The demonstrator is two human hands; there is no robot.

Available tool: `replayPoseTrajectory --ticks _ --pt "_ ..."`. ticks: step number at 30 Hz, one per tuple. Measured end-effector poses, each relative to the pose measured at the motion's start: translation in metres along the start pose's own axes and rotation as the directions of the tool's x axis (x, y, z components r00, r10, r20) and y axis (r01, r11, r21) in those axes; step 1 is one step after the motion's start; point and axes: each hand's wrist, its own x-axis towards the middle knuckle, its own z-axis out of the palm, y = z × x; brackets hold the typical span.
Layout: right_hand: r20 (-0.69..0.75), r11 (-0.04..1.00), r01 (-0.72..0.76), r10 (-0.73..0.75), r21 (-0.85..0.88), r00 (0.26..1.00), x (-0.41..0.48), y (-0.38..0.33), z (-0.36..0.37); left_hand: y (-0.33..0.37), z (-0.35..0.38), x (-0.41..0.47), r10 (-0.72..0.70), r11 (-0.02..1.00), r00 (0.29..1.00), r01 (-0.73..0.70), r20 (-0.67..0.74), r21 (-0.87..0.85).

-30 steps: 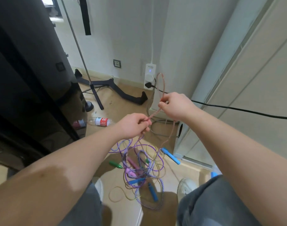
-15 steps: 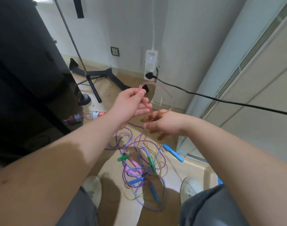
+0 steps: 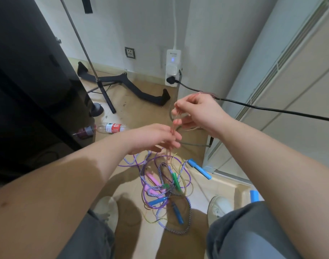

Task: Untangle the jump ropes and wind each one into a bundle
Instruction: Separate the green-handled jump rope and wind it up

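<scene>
A pale wooden floor (image 3: pixel 133 116) runs to a white wall, where a power strip (image 3: pixel 172 68) hangs with a black cable (image 3: pixel 272 110) plugged in. The cable passes just behind the right hand (image 3: pixel 199 111). Beyond the fingers and to their left stand a tripod stand (image 3: pixel 104 90) and dark furniture. Pale cabinet doors are to their right.

Both arms reach forward. The left hand (image 3: pixel 152 137) sits lower, its fingers (image 3: pixel 174 144) curled and pinching the strands of a clear pink jump rope (image 3: pixel 169 152). The right hand is just above and beyond it, its fingers (image 3: pixel 178 107) curled round the same rope, though blur hides the exact grip. From the left fingers the rope hangs down to the tangle of jump ropes (image 3: pixel 186 202) on the floor directly below. That tangle holds purple striped cords with a pink handle (image 3: pixel 153 179), a green handle (image 3: pixel 175 181) and blue handles (image 3: pixel 199 169), between two white shoes (image 3: pixel 219 204).

A plastic bottle (image 3: pixel 108 128) lies on its side left of the fingers. Its contents cannot be made out.
</scene>
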Motion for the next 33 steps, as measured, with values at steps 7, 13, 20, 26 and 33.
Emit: replayPoseTrajectory --ticks 7,13,20,26,33 --pt "0.279 0.982 -0.15 0.178 -0.118 0.944 0.004 0.022 -0.015 0.01 0.005 -0.001 0.182 0.957 0.944 -0.234 -0.274 -0.171" --pt "0.447 0.862 -0.119 0.368 -0.492 0.815 -0.001 0.037 0.001 0.028 0.001 -0.004 0.221 0.822 0.876 -0.404 -0.428 -0.402" --pt "0.373 0.973 -0.137 0.199 -0.187 0.906 0.001 0.02 0.004 0.015 -0.009 0.001 0.073 0.894 0.96 -0.183 -0.271 -0.408" --pt "0.191 0.994 -0.065 0.047 0.09 0.981 0.003 0.005 0.001 -0.004 0.002 -0.002 0.022 0.998 0.999 -0.019 -0.05 0.056" --pt "0.107 0.993 -0.055 0.043 0.106 0.993 0.006 0.011 -0.007 -0.006 0.009 -0.001 0.146 0.989 0.979 -0.14 -0.14 0.054"
